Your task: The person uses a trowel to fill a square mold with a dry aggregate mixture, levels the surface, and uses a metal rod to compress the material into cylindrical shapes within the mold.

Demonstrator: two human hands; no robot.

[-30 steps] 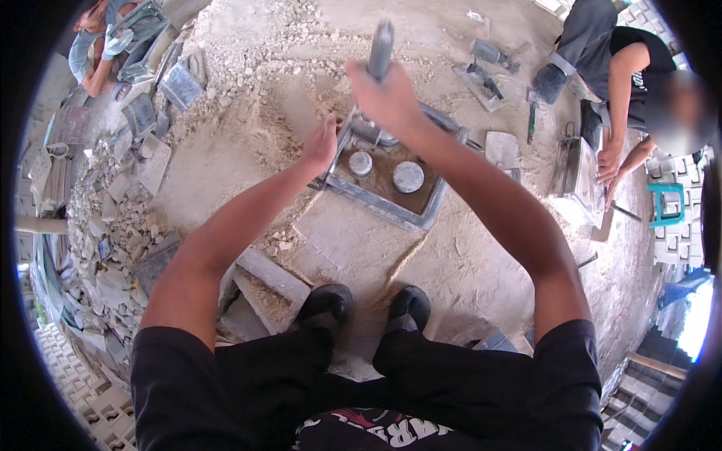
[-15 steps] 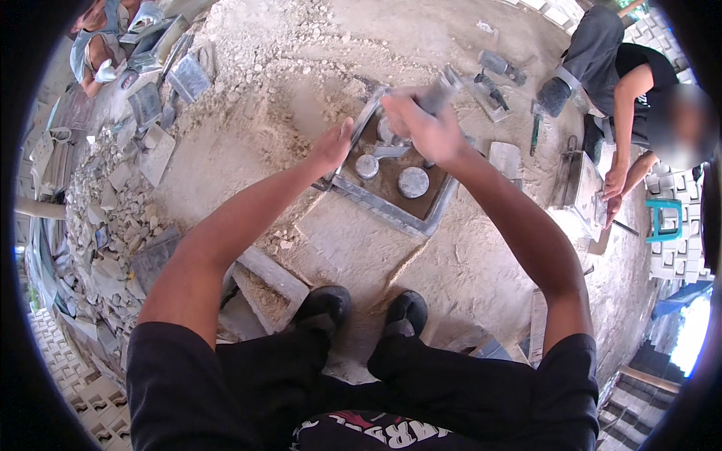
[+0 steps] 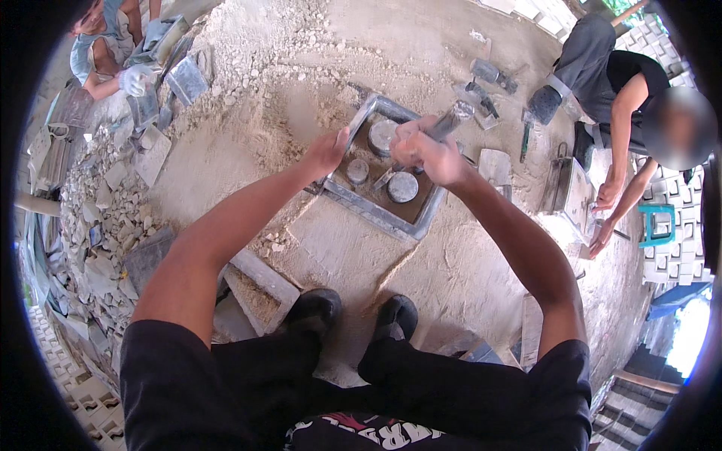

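A grey rectangular frame (image 3: 370,210) lies on the dusty ground before me, with packed sand (image 3: 368,188) inside. Round pale discs stand in the sand, among them a large one (image 3: 402,188), a small one (image 3: 357,172) and one farther back (image 3: 381,138). My left hand (image 3: 329,152) is closed at the frame's left side, thumb up, its fingers partly hidden. In my right hand (image 3: 430,153), above the frame, is a grey hand tool (image 3: 459,114) with a thick round end; its flat lower part reaches down between the discs. Its exact kind is unclear.
At the right, another person (image 3: 628,98) bends over a box-shaped mould (image 3: 568,188), near a teal stool (image 3: 657,225). A second person (image 3: 105,52) works at far left beside rubble (image 3: 113,218). A sand-filled tray (image 3: 259,289) lies by my left shoe (image 3: 314,308).
My right hand has shifted slightly down and right, and the tool's round end is lower. My left hand stays by the frame. The hands of the person at the right have moved apart.
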